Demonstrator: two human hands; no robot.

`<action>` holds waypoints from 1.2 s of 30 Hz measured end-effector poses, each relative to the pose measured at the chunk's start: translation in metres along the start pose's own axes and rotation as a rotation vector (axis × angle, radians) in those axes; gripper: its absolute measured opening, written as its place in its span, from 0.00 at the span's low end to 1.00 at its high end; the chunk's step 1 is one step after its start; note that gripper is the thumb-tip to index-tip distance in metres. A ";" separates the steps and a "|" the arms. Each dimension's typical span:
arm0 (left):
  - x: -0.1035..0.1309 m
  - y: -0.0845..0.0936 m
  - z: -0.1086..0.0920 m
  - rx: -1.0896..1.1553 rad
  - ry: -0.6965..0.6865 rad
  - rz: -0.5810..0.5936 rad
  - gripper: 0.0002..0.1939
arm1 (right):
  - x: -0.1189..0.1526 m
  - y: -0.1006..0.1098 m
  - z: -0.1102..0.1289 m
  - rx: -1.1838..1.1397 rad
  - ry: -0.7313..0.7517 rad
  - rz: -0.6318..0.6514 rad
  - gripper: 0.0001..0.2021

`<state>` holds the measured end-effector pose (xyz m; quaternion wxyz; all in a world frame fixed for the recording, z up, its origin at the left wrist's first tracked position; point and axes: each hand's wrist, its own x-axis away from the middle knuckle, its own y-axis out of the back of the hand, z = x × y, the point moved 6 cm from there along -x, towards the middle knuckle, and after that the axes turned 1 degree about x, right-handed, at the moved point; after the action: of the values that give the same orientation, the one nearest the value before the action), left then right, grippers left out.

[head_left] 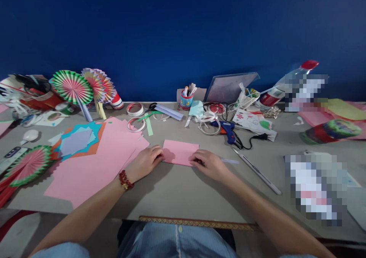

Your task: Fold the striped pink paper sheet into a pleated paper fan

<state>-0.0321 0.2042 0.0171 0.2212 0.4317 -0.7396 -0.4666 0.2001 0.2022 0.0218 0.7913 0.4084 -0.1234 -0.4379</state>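
A small rectangle of pink paper [180,151] lies on the table in front of me; its near edge looks folded, though I cannot be sure. At its left end my left hand [151,159], with a red beaded bracelet on the wrist, pinches the near corner. My right hand [208,163] has its fingers closed on the near right corner. Both sets of fingertips are partly hidden from above. Beyond the right hand a pale paper strip [230,161] lies near a grey utility knife [257,171].
Large pink sheets [97,170] with stacked coloured squares [77,140] lie at left, near pleated paper fans [73,86]. Tape rolls [135,124], a pen cup [187,99] and a blue glue gun [229,131] stand or lie behind. A bottle [280,88] leans at back right.
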 end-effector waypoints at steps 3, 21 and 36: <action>0.000 0.000 0.000 0.000 0.005 -0.002 0.12 | 0.000 0.001 -0.004 -0.028 -0.027 0.012 0.06; 0.001 -0.004 0.004 -0.012 0.037 0.010 0.11 | 0.000 0.005 -0.014 -0.226 -0.049 0.129 0.05; 0.002 -0.003 0.001 -0.024 0.040 0.012 0.11 | 0.000 0.002 -0.016 -0.226 -0.055 0.155 0.07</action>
<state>-0.0326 0.2026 0.0139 0.2441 0.4339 -0.7319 -0.4652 0.2101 0.2118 0.0131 0.8601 0.2937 -0.1264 -0.3975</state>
